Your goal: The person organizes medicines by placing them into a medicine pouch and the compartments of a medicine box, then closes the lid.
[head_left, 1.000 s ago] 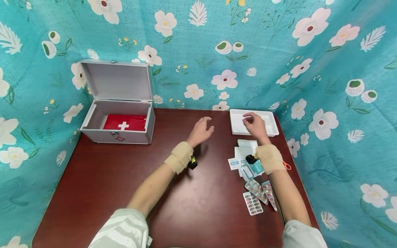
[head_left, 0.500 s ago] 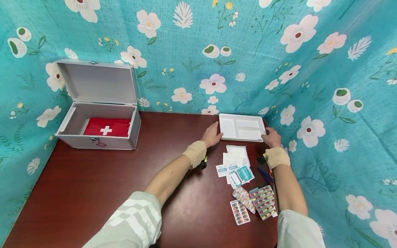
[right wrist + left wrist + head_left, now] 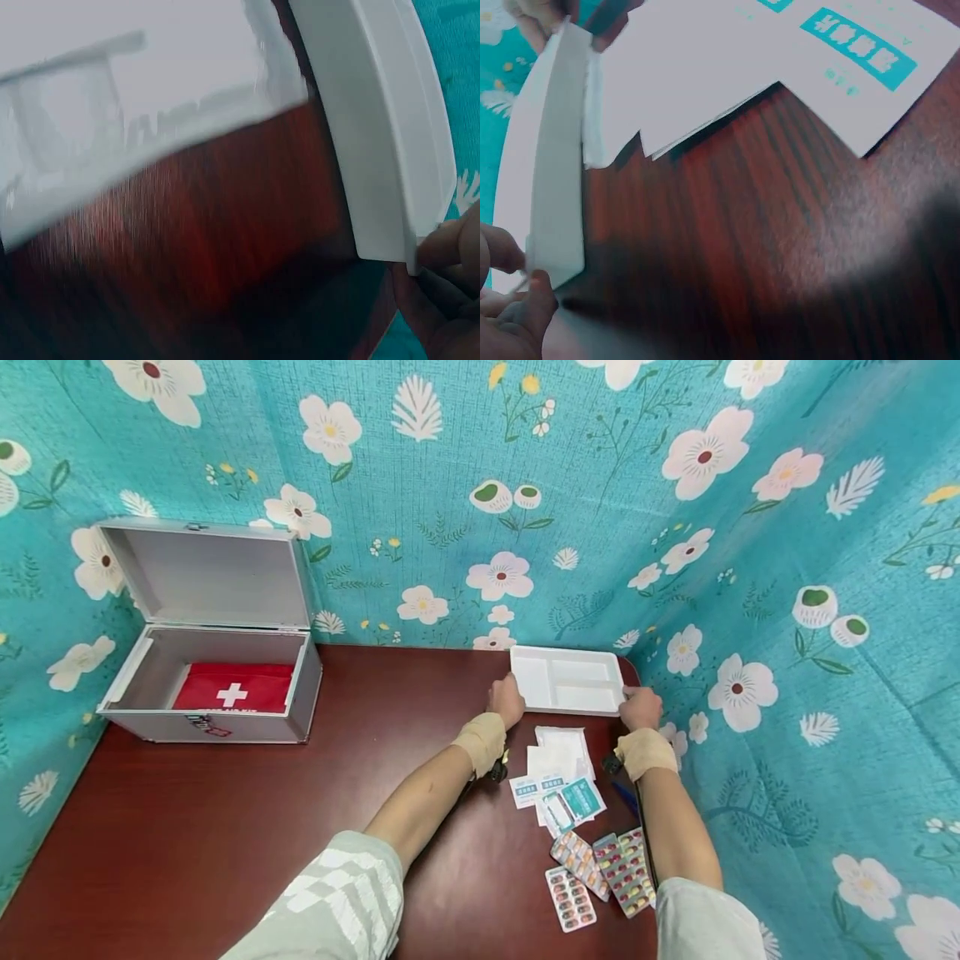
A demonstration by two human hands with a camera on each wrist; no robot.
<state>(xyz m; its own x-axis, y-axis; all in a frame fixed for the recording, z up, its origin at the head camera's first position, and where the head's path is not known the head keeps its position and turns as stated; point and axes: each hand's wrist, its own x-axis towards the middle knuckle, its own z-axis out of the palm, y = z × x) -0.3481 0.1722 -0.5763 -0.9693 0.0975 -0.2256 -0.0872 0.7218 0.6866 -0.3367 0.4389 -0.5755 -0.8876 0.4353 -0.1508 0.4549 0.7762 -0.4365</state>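
A white compartment tray (image 3: 531, 682) lies at the back right of the table, with a hand at each end. My left hand (image 3: 507, 700) pinches the rim at its left end; thumb and finger (image 3: 538, 300) meet on the tray wall (image 3: 559, 172) in the left wrist view. At the right end my right hand (image 3: 642, 707) pinches the rim, and the right wrist view shows its fingers (image 3: 442, 251) around the tray corner (image 3: 382, 232). The tray's compartments hold nothing visible.
White packets (image 3: 558, 752) and a teal-and-white packet (image 3: 583, 798) lie before the tray. Several pill blister packs (image 3: 570, 900) are nearer, beside a thin blue tool (image 3: 625, 795). An open grey case (image 3: 247, 728) holding a red pouch (image 3: 202, 683) stands left. A floral curtain (image 3: 420, 543) borders the table.
Both hands have reached the tray's two ends, the right one moving off from above it, and their fingers have closed on the rim. The head view has swung to the right.
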